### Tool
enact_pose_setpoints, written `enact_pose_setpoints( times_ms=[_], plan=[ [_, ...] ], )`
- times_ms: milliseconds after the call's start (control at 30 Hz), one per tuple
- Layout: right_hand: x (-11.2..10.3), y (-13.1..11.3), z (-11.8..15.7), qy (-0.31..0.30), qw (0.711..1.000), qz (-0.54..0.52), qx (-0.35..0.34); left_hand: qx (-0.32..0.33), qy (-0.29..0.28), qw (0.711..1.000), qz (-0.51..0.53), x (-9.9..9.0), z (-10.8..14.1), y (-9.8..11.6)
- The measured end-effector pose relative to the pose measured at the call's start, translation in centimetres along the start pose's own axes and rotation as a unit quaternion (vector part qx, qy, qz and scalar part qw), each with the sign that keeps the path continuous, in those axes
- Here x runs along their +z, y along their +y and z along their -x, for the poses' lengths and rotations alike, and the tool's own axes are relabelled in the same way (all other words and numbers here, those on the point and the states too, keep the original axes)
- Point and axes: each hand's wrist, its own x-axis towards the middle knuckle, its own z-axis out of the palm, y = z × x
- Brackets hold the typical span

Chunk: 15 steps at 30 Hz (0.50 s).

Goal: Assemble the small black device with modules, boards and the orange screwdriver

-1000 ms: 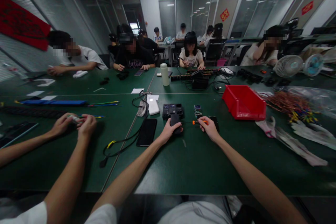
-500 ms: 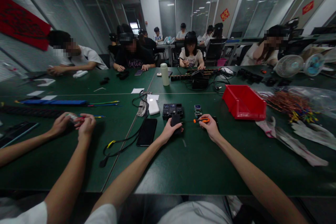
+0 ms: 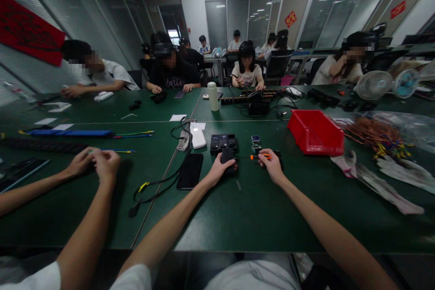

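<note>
My left hand [image 3: 219,168] is closed round a small black block [image 3: 228,160], gripped between thumb and fingers above the table. In my right hand [image 3: 272,166] is a screwdriver [image 3: 265,156] with an orange and black handle. Its thin shaft points left, at the right side of the black block; whether the tip touches it I cannot tell. Just behind my left hand stands a black compartmented piece [image 3: 223,141]. Small electronic modules [image 3: 255,140] lie behind my right hand, and a dark flat object [image 3: 279,159] is partly hidden by that hand.
A red bin [image 3: 316,133] stands to the right, near copper wires [image 3: 380,133] and white gloves [image 3: 377,186]. Left of me lie a black phone [image 3: 190,171], a white device [image 3: 198,136] and a cable [image 3: 159,197]. A co-worker's hands [image 3: 93,163] work farther left; a bottle [image 3: 213,96] stands ahead.
My right hand has shifted very slightly, and its fingers now cover more of the screwdriver's handle. My left hand stays in place. The co-worker's hands have drawn together.
</note>
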Motion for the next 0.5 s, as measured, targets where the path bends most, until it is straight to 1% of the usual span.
enact_pose_setpoints(
  times_ms=[200, 400, 500],
  plan=[
    [0.08, 0.06, -0.11, 0.007, 1.0, -0.026, -0.008, 0.005, -0.003, 1.0, 0.005, -0.01, 0.06, 0.04],
    [0.13, 0.18, -0.11, 0.006, 0.999, -0.002, -0.031, -0.001, -0.006, 1.0, 0.012, -0.03, 0.12, 0.19],
    [0.17, 0.3, -0.09, -0.007, 1.0, 0.018, -0.017, -0.003, 0.002, 1.0, 0.018, -0.03, 0.11, 0.21]
  ],
)
